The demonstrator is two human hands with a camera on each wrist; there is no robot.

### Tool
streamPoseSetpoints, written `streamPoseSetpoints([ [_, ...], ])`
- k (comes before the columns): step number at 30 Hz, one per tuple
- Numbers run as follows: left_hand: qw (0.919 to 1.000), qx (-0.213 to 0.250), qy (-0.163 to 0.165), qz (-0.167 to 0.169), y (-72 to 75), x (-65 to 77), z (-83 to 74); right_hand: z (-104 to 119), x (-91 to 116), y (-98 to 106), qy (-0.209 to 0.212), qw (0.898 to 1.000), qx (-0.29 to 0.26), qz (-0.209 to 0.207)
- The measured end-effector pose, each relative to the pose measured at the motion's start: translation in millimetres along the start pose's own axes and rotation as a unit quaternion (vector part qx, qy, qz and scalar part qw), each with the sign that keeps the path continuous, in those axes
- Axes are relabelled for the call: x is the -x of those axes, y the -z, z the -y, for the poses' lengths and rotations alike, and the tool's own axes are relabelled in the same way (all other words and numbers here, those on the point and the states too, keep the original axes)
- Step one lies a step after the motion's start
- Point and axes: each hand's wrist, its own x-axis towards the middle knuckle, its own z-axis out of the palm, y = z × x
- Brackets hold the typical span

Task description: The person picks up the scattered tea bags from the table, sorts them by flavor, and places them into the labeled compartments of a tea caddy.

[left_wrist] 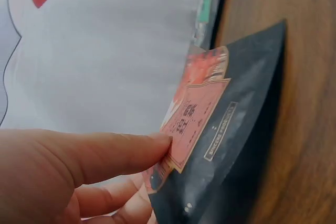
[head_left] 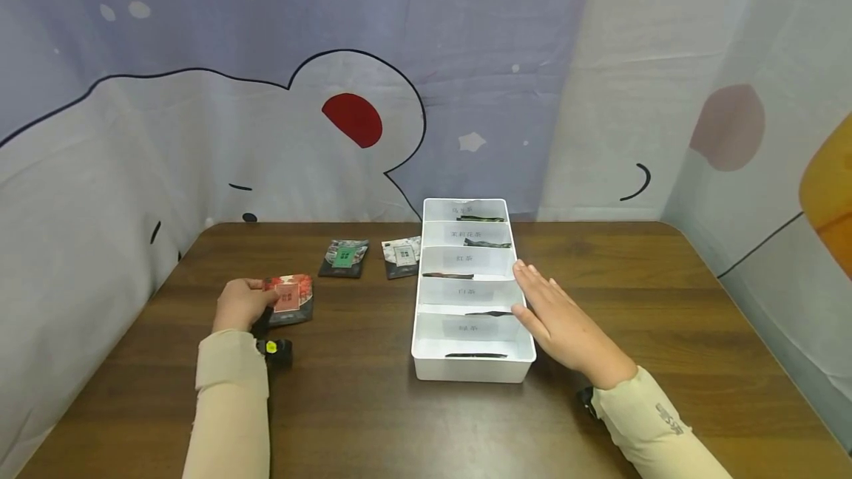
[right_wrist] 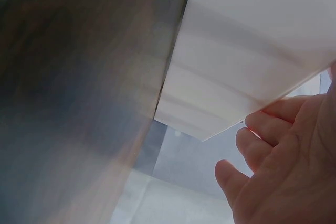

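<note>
Between thumb and fingers my left hand (head_left: 241,304) pinches a red and black tea sachet (head_left: 290,299) by its left edge. In the left wrist view the thumb presses the printed face of the sachet (left_wrist: 223,124), which is tilted up from the table, and the other fingers go behind it. My right hand (head_left: 566,320) rests its outstretched fingers at the right rim of a white divided box (head_left: 472,370). The right wrist view shows those fingers along the upper edge of the box's side wall (right_wrist: 236,56). Each compartment of the box holds a dark thin sachet standing on edge.
A green-labelled sachet (head_left: 343,258) and a white-labelled sachet (head_left: 402,257) lie toward the back of the wooden table (head_left: 346,420), left of the box. A printed curtain (head_left: 279,146) hangs behind the table's far edge. Labels mark the compartments.
</note>
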Motion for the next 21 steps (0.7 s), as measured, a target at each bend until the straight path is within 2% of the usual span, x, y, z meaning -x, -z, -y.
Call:
streamPoseSetpoints([
  [7,0.9990,0.042,-0.003,0.012,-1.4,0.6,-3.5,0,0,0,0.000,1.000,0.003,0.000],
  [21,0.9904,0.118,-0.051,0.049,-9.7,3.6,-16.5,0,0,0,0.003,1.000,0.022,-0.005],
])
